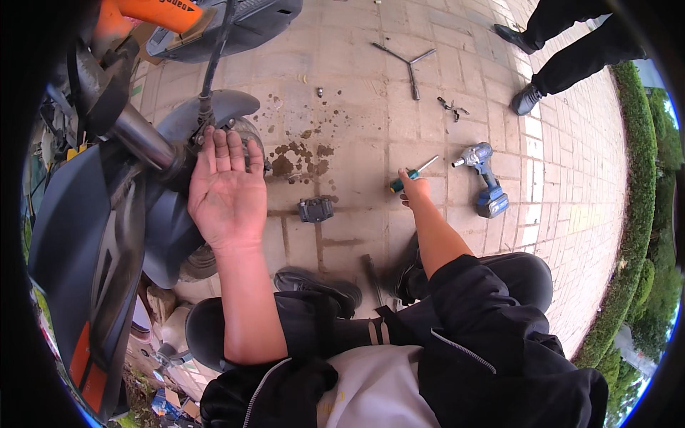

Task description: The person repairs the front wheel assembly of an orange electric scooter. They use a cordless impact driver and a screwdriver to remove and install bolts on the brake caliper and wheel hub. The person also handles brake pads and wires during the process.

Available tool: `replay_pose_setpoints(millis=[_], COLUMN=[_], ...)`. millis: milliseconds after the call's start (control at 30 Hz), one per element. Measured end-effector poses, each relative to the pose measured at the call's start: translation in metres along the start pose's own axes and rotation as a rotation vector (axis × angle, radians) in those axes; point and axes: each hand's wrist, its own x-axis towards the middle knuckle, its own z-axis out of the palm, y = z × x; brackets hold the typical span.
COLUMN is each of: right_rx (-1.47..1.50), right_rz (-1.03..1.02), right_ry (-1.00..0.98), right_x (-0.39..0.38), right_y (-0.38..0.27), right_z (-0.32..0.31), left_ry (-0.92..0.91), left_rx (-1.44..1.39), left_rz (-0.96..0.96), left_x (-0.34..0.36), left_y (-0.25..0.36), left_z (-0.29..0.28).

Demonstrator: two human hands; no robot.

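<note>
Right hand (415,188): my fingers clamped on a green-handled screwdriver (412,174), low over brick paving (357,143), dark stains (284,165) nearby. Left hand (230,196): palm up, fingers extended, near a grey fender (189,118); contact unclear. Orange panel (160,12), dark lettering. Blue impact wrench (485,175) right of screwdriver. Hedge (637,178) far right.

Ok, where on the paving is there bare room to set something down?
Widest: the paving between the blue impact wrench and the hedge. Smaller: between the black part and the green-handled screwdriver in the right hand. Crowded: left, where fork and dark panels stand beside the left hand.
</note>
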Motion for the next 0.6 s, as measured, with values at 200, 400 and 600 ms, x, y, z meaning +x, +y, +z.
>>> replay_pose_setpoints(millis=[200, 400, 600], right_rx=[0.443, 0.572, 0.151], right_rz=[0.195, -0.682, -1.412], right_ry=[0.058, -0.208, -0.361], right_x=[0.013, -0.146, -0.27], right_y=[-0.004, -0.136, -0.137], right_z=[-0.007, 0.004, -0.039], left_ry=[0.066, 0.102, 0.076], left_rx=[0.004, 0.0, -0.059], left_rz=[-0.018, 0.013, 0.016], left_x=[0.001, -0.003, -0.004], left_y=[-0.017, -0.015, -0.014], left_z=[0.012, 0.016, 0.016])
